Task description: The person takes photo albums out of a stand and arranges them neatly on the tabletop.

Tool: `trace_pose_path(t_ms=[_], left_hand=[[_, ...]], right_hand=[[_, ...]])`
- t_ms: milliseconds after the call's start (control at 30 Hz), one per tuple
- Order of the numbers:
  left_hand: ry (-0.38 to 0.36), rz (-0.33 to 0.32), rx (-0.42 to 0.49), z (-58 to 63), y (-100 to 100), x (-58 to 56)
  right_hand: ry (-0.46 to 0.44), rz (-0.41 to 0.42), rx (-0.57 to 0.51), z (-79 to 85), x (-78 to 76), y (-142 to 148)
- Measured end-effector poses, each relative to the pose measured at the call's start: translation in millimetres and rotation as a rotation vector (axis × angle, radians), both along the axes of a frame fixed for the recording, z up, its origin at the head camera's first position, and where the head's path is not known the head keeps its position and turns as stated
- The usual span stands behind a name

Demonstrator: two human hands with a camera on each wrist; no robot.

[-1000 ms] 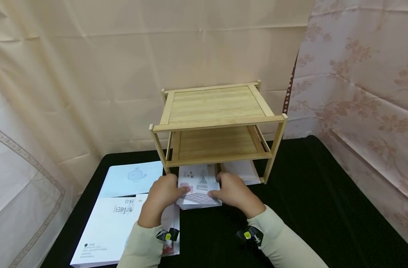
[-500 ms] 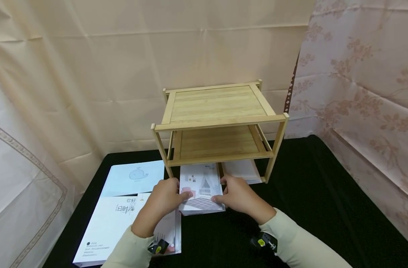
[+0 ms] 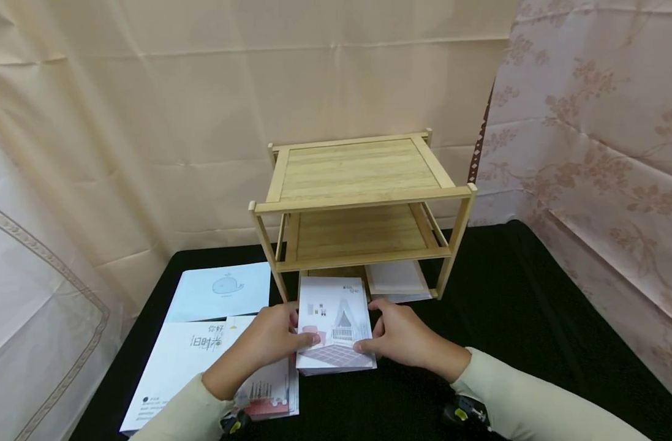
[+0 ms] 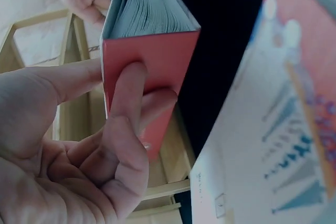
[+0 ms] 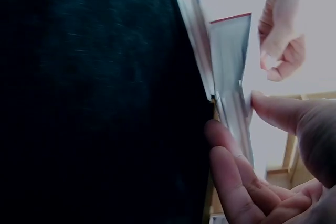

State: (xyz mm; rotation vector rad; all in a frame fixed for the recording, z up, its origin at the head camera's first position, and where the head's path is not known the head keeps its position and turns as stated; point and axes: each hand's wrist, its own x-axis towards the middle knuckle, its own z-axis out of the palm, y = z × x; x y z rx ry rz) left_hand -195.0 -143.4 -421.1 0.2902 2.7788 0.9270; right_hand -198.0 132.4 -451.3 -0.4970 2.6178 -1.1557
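Note:
Both hands hold a thick book (image 3: 329, 294) with a white cover, a pale tower drawing and a barcode, just in front of the wooden rack (image 3: 363, 202). My left hand (image 3: 269, 337) grips its left side, thumb on the cover; in the left wrist view the fingers press the red spine (image 4: 157, 53). My right hand (image 3: 410, 334) pinches the opposite side, its thumb on the cover too. Page edges (image 5: 230, 45) show in the right wrist view, somewhat blurred. Under the rack's middle shelf, at the right, lies a flat white item (image 3: 399, 280), partly hidden.
To the left lie a light-blue whale-print book (image 3: 220, 291), a large white book (image 3: 170, 373) and a partly covered one with a pink print (image 3: 272, 392). Dark cloth (image 3: 534, 343) covers the table. Curtains (image 3: 336, 79) hang behind and at both sides.
The book has come out from beneath the rack toward me, held by both hands throughout. More of its cover shows now, and the bottom shelf behind it is uncovered. The forearms have spread apart.

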Motion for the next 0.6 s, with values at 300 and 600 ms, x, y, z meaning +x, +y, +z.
trace_pose_path(t_ms=[300, 600], left_hand=[[-0.081, -0.064, 0.012, -3.3, -2, 10.7], [-0.179, -0.121, 0.054, -3.0, -5, 13.4]], right_hand=[[-0.037, 0.078, 0.016, -4.8, 7.9, 7], [-0.117, 0.124, 0.000, -4.0, 12.3, 12]])
